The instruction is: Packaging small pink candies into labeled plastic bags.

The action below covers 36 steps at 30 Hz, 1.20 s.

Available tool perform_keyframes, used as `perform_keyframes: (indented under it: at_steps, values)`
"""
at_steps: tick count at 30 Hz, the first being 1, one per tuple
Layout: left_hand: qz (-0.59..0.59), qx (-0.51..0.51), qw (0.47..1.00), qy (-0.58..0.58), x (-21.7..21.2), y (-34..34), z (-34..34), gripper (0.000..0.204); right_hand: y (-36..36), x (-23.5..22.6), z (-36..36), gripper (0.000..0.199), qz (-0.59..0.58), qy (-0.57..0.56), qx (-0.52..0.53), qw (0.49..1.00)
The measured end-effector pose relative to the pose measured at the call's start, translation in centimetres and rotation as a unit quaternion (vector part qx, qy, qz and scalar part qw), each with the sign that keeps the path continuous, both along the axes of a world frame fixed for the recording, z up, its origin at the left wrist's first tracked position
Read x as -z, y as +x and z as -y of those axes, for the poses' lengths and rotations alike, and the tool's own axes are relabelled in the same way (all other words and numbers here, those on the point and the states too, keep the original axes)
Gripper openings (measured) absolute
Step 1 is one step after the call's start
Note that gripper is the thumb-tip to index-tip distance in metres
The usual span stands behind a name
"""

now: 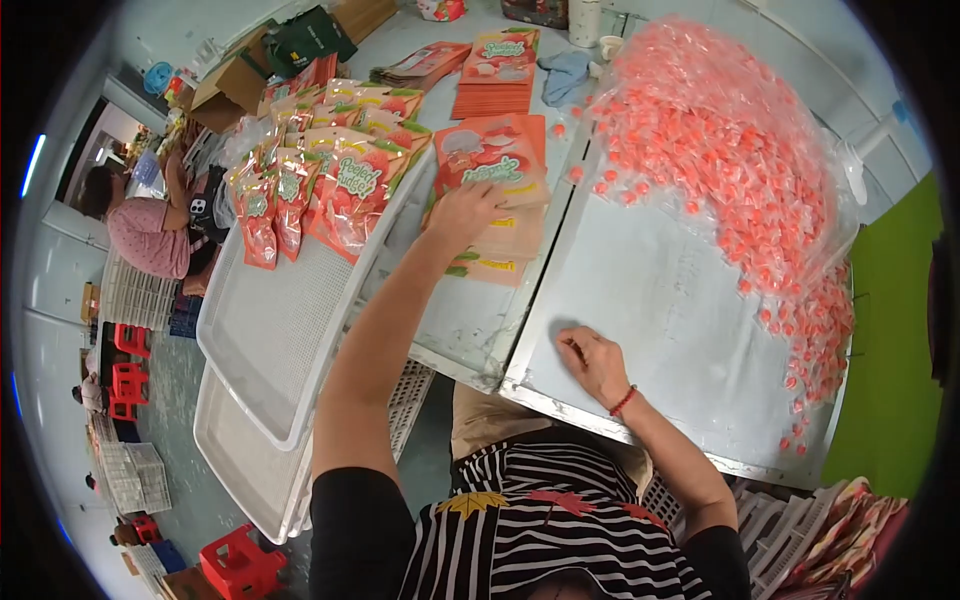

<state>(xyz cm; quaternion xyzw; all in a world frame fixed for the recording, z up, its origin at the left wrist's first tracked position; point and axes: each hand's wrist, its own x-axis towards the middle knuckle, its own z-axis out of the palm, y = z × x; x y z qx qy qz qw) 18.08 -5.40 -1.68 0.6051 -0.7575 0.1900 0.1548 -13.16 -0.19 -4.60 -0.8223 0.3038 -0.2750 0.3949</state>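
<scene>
My left hand lies on a loose stack of flat pink and red pouches, its fingers stretched across them; its thumb is mostly hidden. The pouches overlap like steps on the left metal tabletop. My right hand, with a red bead bracelet at the wrist, rests near the front left of the neighbouring metal worktop. Its fingers are curled in, and whatever they may hold is out of sight. Farther back on that worktop spreads a big heap of small wrapped pink-red candies, partly under clear plastic.
Filled pouches crowd the far end of a white mesh tray at left, above another tray. Behind my left hand lie more pouch stacks and a blue cloth. A person and red stools appear at far left.
</scene>
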Motion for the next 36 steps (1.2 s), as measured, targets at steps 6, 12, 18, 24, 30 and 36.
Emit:
perform_keyframes:
  at_steps: [6, 12, 18, 24, 30, 36]
  values:
    - [-0.03, 0.017, 0.999, 0.031, 0.2, 0.7, -0.4, 0.03, -0.3, 1.0, -0.5, 0.011, 0.062, -0.029, 0.014, 0.998]
    - [-0.186, 0.032, 0.981, 0.047, -3.7, -5.2, 0.4, 0.012, 0.0, 1.5, 1.2, 0.012, 0.081, 0.131, 0.056, 0.986]
    - [-0.291, 0.064, 0.95, 0.095, -2.9, -12.5, -2.2, 0.019, 3.2, -2.7, 5.2, 0.026, 0.222, 0.213, 0.192, 0.932]
    - [-0.318, 0.039, 0.941, 0.106, -3.0, -13.6, -2.8, 0.028, 2.0, -0.9, 6.0, 0.027, 0.22, 0.329, 0.132, 0.909]
    - [-0.321, 0.047, 0.94, 0.1, -2.4, -14.4, -3.6, 0.03, 2.2, -0.9, 6.0, 0.026, 0.209, 0.345, 0.126, 0.906]
    - [-0.362, 0.047, 0.92, 0.143, -2.6, -14.9, -3.6, 0.032, 0.9, -1.3, 5.6, 0.025, 0.137, 0.273, 0.116, 0.945]
